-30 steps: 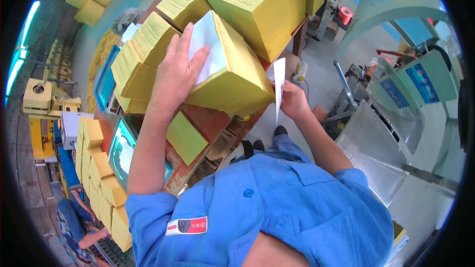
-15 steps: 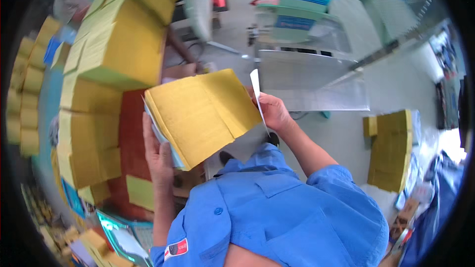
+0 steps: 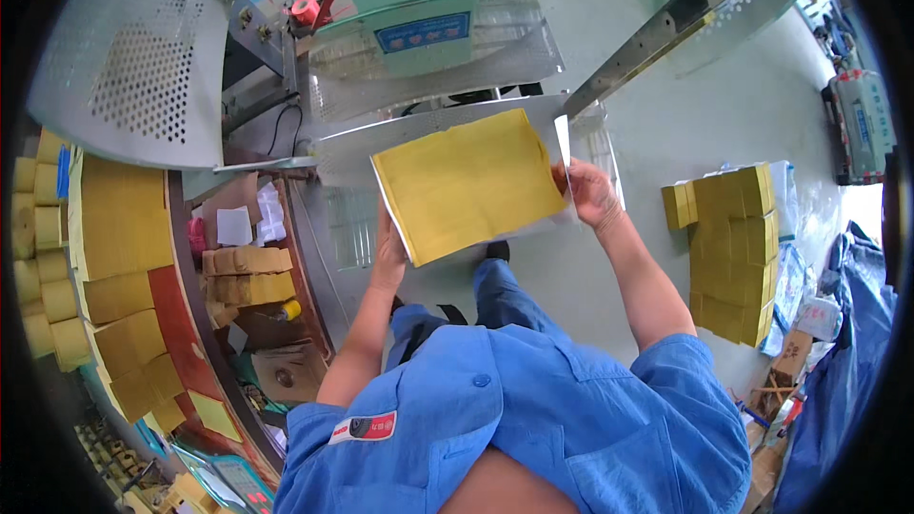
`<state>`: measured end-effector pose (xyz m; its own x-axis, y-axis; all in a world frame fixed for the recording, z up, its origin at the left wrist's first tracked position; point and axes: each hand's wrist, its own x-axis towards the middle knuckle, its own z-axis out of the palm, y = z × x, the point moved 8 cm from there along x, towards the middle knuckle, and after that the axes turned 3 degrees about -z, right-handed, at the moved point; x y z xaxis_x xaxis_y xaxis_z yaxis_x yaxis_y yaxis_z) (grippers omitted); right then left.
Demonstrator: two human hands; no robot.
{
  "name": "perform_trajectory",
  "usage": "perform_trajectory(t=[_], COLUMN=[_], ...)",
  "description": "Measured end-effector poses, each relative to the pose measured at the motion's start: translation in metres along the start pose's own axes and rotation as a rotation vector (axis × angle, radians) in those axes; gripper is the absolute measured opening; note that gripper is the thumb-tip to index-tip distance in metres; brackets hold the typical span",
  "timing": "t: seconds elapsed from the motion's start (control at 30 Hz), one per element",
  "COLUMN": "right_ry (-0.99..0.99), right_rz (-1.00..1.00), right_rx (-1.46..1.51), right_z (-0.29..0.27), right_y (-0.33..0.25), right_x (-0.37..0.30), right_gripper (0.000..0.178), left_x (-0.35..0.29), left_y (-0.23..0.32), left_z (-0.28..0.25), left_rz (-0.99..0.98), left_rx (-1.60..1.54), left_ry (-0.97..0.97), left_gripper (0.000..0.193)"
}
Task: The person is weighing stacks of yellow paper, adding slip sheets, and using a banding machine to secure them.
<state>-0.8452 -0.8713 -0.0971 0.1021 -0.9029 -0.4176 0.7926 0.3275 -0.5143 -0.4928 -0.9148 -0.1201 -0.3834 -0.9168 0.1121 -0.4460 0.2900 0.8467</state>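
Holding the yellow block (image 3: 471,187) between our 2 hands, we have it raised in front of our body, well to the right of the counter (image 3: 176,319) and its right edge. Its long axis runs from our left hand (image 3: 388,252) to our right hand (image 3: 592,192), slanting so that the right end lies farther from our body. Our left hand grips the left end, its fingers mostly hidden behind the block; our right hand grips the right end, with a white sheet (image 3: 562,148) standing upright beside the fingers. Neither hand is nearer, since both touch the block, though the left sits closer to our chest.

Beyond it, we see the metal tray (image 3: 345,145), whose near edge the block partly covers in our view; we cannot tell how high above that edge it is, but the tray's left corner shows past the block. Yellow stacks (image 3: 124,219) line the counter's far left edge, and a pale yellow pad (image 3: 215,416) lies near its right edge, toward us.
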Motion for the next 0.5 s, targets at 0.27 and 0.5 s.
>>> perform_trajectory(t=[0.27,0.5], right_ry=[0.058,0.16], right_rz=[0.185,0.211], right_rx=[-0.003,-0.424], right_z=[-0.042,-0.05], right_y=[-0.009,-0.003], right_x=[0.028,0.035], right_gripper=[0.035,0.033], left_x=[0.013,0.031], left_y=[0.015,0.049], left_z=[-0.012,-0.028], left_rz=[-0.399,-0.604], left_rx=[-0.406,-0.775], left_ry=[-0.15,-0.061], left_gripper=[0.053,0.05])
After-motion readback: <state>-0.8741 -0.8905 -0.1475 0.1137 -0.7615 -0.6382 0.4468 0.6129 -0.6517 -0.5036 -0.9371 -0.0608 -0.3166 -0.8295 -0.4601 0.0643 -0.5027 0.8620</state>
